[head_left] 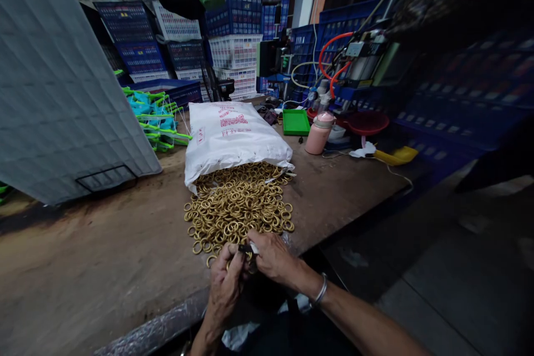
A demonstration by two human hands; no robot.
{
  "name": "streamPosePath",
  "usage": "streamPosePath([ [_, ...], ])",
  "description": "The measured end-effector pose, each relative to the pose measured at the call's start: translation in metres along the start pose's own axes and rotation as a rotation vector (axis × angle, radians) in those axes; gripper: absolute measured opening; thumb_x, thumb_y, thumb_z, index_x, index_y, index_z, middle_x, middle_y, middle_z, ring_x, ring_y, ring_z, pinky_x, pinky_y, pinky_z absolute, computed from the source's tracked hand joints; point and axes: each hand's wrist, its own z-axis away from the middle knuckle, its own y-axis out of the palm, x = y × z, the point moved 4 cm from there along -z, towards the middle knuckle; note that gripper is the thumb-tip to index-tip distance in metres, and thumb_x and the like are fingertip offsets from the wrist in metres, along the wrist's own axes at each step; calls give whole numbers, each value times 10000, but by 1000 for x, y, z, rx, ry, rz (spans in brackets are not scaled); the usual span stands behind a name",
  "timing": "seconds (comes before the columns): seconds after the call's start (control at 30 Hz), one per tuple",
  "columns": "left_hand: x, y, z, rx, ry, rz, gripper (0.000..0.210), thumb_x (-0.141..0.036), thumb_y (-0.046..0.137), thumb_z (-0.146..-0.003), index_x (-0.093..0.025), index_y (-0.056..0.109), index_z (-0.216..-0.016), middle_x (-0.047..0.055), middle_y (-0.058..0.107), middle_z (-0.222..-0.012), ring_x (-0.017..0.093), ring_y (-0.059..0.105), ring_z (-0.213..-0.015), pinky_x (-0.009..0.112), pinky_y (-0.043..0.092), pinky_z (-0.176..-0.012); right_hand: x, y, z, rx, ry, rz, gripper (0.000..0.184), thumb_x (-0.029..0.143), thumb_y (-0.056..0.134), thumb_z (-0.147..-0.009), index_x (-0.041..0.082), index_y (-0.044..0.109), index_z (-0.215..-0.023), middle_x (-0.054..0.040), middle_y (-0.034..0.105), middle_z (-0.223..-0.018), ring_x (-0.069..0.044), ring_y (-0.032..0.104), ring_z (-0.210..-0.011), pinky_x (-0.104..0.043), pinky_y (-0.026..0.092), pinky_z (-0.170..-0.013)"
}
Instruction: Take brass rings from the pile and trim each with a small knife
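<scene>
My left hand [225, 283] is closed in a pinch at the table's front edge. What its fingertips hold is too small and too covered to make out. Just to its right, my right hand [275, 257] is wrapped round a small black-and-white tool [245, 248], whose dark end reaches to the left fingertips. Most of that tool is hidden by the fingers, so its kind does not show. Right beyond both hands lies a heap of brass-coloured rings [240, 206]. They spill from the mouth of a white sack [233, 128] with red print, lying on its side.
The brown table [125, 250] carries a padded grey panel [67, 83] at left and bright green frames [161, 119] behind it. Farther right are a green tray [296, 122], a pink bottle [320, 133] and a machine with orange hoses [361, 64]. Stacked crates [236, 53] stand behind.
</scene>
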Motion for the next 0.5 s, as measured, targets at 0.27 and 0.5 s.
streamPosePath([
  [0.27, 22, 4, 57, 308, -401, -16, 361, -527, 570, -658, -186, 455, -630, -39, 507, -466, 42, 326, -329, 171, 159, -328, -28, -10, 6, -104, 103, 12, 243, 38, 396, -640, 179, 499, -809, -4, 545, -639, -126, 468, -582, -231, 239, -537],
  [0.5, 103, -34, 57, 133, -702, 118, 335, -424, 693, -548, -145, 513, -593, -6, 576, -507, 30, 364, -315, 153, 142, -309, -20, 10, 17, -135, -5, -185, 206, 87, 464, -702, 202, 509, -867, 9, 577, -718, -121, 515, -663, -205, 301, -585],
])
